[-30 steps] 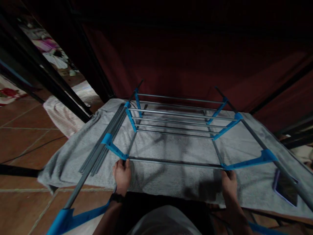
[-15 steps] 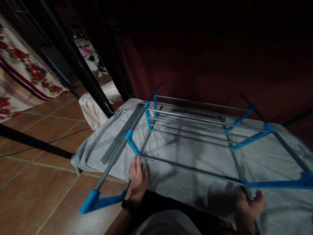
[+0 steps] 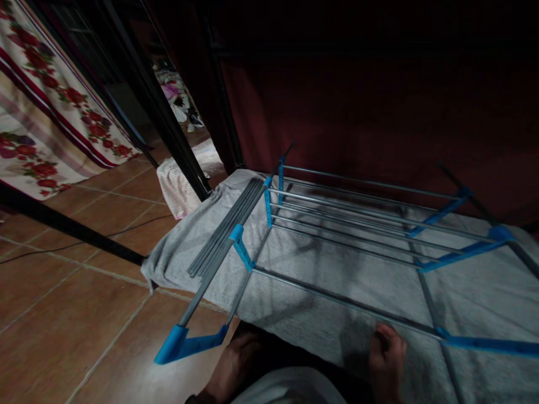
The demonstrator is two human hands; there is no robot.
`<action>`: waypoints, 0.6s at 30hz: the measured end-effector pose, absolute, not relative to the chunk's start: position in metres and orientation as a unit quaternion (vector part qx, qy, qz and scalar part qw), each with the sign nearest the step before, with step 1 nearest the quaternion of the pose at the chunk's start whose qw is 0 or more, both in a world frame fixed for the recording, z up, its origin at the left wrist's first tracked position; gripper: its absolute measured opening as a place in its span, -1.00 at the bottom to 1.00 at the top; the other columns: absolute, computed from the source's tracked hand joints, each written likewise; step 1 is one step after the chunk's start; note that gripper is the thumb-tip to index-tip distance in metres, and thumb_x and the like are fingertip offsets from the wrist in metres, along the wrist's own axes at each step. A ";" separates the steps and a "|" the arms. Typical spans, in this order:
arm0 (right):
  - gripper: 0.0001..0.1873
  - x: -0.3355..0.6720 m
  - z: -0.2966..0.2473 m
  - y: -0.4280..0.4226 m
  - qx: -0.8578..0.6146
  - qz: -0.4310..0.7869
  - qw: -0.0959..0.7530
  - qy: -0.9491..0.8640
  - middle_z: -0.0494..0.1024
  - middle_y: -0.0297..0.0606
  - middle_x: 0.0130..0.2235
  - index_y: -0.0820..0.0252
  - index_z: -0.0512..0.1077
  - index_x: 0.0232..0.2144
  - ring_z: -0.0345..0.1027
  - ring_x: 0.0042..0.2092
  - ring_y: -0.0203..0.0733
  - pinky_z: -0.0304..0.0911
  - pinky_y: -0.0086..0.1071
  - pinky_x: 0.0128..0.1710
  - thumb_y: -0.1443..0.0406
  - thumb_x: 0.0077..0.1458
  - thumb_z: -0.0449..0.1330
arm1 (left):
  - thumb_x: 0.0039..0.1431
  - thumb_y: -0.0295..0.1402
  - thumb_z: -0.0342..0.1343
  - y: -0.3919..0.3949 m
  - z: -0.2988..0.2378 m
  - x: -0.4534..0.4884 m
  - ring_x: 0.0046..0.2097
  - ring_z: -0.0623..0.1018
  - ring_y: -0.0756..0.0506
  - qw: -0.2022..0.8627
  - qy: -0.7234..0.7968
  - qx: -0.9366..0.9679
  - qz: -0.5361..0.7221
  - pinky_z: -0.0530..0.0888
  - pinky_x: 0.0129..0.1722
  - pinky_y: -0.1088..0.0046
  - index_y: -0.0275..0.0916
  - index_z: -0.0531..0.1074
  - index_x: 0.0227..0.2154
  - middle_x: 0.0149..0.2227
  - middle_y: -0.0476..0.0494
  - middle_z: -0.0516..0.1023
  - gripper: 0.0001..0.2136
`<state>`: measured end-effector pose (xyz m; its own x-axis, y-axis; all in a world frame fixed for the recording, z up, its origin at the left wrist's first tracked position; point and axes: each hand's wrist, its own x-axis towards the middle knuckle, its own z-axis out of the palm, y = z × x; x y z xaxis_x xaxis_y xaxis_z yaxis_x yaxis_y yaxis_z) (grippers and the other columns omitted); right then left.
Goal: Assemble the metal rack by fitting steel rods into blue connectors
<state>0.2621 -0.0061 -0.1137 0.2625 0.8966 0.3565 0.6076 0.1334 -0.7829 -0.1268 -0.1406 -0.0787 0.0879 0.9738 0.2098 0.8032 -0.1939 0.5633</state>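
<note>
A metal rack frame [image 3: 345, 304] with grey tubes and blue plastic brackets [image 3: 242, 249] lies on a grey cloth-covered surface. My left hand [image 3: 238, 359] rests low by my lap, its fingers curled in shadow, apart from the frame's left tube. My right hand [image 3: 389, 353] is loosely closed just below the front crossbar, with nothing visible in it. A larger blue corner piece [image 3: 185, 343] sticks out at the frame's lower left, and another blue piece [image 3: 488, 343] is on the right. Several loose grey tubes [image 3: 227, 230] lie side by side at the left, partly behind the frame.
The grey cloth [image 3: 177, 252] hangs over the surface's left edge. Dark metal posts [image 3: 168, 112] slant at the left, above a tiled floor [image 3: 105, 314] with a thin cable. A floral curtain [image 3: 54, 106] hangs farther left. Dark red fabric [image 3: 357, 123] stands behind the frame.
Both hands have come off the frame: my left hand has dropped down toward my lap, and my right has moved left from the right-hand tube. The view has shifted left.
</note>
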 end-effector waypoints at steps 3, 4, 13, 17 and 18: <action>-0.68 0.260 -0.116 -0.005 -0.614 0.165 0.451 -0.626 0.47 -0.06 -0.15 0.22 0.41 -0.14 0.35 -0.11 0.01 0.23 -0.13 -0.07 0.13 0.21 0.05 | 0.33 -0.40 -0.12 -0.145 -0.085 -0.137 -0.14 0.64 -0.10 0.185 0.655 0.671 0.294 0.59 -0.14 0.48 -0.18 0.59 -0.24 -0.19 -0.22 0.64 -0.67; -0.70 0.259 -0.115 -0.004 -0.606 0.166 0.440 -0.642 0.49 -0.08 -0.17 0.21 0.43 -0.16 0.37 -0.14 -0.01 0.23 -0.14 -0.09 0.15 0.22 0.03 | 0.32 -0.40 -0.12 -0.145 -0.086 -0.139 -0.13 0.64 -0.11 0.195 0.665 0.658 0.296 0.59 -0.12 0.46 -0.18 0.59 -0.22 -0.18 -0.24 0.64 -0.68; -0.67 0.244 -0.109 -0.002 -0.611 0.073 0.335 -0.714 0.55 -0.11 -0.13 0.12 0.51 -0.21 0.37 -0.09 0.04 0.11 -0.08 -0.03 0.18 0.22 -0.03 | 0.22 -0.31 -0.06 -0.149 -0.087 -0.151 -0.09 0.64 -0.18 0.296 0.712 0.561 0.302 0.58 0.00 0.30 -0.12 0.62 -0.15 -0.13 -0.25 0.65 -0.67; -0.67 0.243 -0.109 -0.004 -0.609 0.058 0.336 -0.716 0.55 -0.12 -0.11 0.12 0.50 -0.21 0.37 -0.08 0.02 0.12 -0.12 -0.06 0.20 0.22 -0.04 | 0.11 -0.17 0.02 -0.163 -0.099 -0.165 -0.10 0.64 -0.24 0.287 0.771 0.478 0.307 0.60 -0.06 0.26 -0.12 0.63 -0.26 -0.22 -0.23 0.67 -0.69; -0.67 0.242 -0.109 -0.004 -0.612 0.056 0.334 -0.715 0.55 -0.12 -0.11 0.12 0.50 -0.21 0.37 -0.08 0.02 0.12 -0.13 -0.07 0.21 0.23 -0.04 | 0.08 -0.14 0.03 -0.167 -0.104 -0.169 -0.12 0.64 -0.25 0.289 0.789 0.451 0.300 0.61 -0.11 0.28 -0.12 0.62 -0.30 -0.24 -0.22 0.67 -0.70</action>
